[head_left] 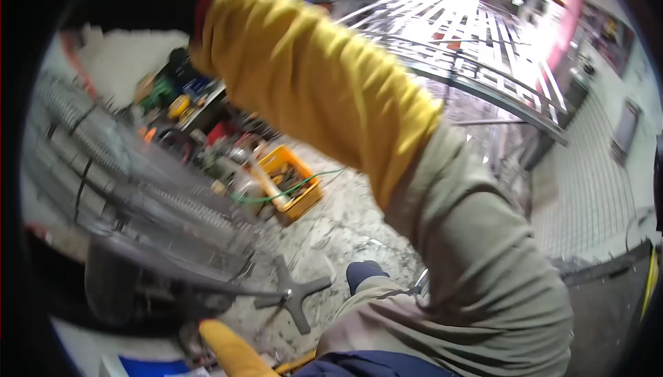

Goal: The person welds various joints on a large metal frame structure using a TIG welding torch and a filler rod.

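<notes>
A yellow sleeve (311, 73) with a red cuff crosses the view from lower right to upper left. Beyond its cuff, my right hand (141, 5) is a dark, gloved-looking shape close to the camera; its fingers and anything in them cannot be made out. At the bottom, another yellow sleeve (235, 351) points up and left towards the foot of a blurred grey metal frame (159, 197). The hand past that cuff is lost in dark, smeared clutter, so its hold is unclear.
An orange crate (304, 205) of small parts stands on the floor among tools, with a green cord across it. Below is a dark star-shaped base (295, 295). A metal rack of bars (476, 80) stands upper right. My shoe (362, 273) shows on the stained floor.
</notes>
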Demonstrator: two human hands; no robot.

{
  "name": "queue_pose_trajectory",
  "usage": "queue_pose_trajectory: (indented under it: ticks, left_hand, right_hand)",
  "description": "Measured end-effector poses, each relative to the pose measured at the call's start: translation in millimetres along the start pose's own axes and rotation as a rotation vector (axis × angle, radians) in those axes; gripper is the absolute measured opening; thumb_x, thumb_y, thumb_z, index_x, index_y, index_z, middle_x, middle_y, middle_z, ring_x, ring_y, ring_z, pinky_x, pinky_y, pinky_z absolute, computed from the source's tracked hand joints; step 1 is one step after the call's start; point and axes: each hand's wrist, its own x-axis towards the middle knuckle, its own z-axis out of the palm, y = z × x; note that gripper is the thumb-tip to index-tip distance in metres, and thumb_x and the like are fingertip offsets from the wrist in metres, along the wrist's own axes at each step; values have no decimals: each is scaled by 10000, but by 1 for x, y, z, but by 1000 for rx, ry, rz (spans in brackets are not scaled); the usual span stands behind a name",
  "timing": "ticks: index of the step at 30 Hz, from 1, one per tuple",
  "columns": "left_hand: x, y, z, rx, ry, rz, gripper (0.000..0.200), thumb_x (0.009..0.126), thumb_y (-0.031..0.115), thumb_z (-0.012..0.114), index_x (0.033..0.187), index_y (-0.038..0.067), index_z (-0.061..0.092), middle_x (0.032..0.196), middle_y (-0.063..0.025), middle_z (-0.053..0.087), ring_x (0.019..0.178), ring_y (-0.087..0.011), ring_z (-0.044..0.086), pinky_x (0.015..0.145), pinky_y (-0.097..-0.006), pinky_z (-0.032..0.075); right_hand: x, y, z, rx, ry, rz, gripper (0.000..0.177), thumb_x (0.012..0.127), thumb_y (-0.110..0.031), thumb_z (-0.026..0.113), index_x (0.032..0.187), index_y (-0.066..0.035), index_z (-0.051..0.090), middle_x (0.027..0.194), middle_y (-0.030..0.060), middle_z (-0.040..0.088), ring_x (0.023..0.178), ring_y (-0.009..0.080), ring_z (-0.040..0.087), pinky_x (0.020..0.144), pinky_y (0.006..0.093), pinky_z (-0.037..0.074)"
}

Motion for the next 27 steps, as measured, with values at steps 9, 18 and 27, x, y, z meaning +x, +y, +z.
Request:
queue_pose_trajectory:
  ticks: [9,18,27]
  left_hand:
    - [60,123,113,-115,-369,-7,393,996,196,542,1364,155,673,1325,-166,692,1262,-284,631,1126,-441,441]
    - [2,187,188,-4,-966,-83,380,983,189,566,1343,149,682,1319,-171,697,1248,-279,642,1108,-442,461]
    - [-39,194,203,36,-1169,-254,368,970,182,590,1321,144,691,1313,-177,701,1233,-274,654,1089,-443,481]
  right_hand:
    - [-463,-81,4,-97,704,1178,474,1025,-419,604,1167,10,748,1095,119,739,1047,204,663,951,364,506]
    - [-746,-323,92,147,1609,1918,367,1068,-372,566,1102,-61,759,1047,27,747,932,101,667,810,284,543]
    - [-791,-339,-95,-586,1478,1559,399,1097,-351,572,1071,-3,767,1054,116,777,1004,203,730,924,356,563]
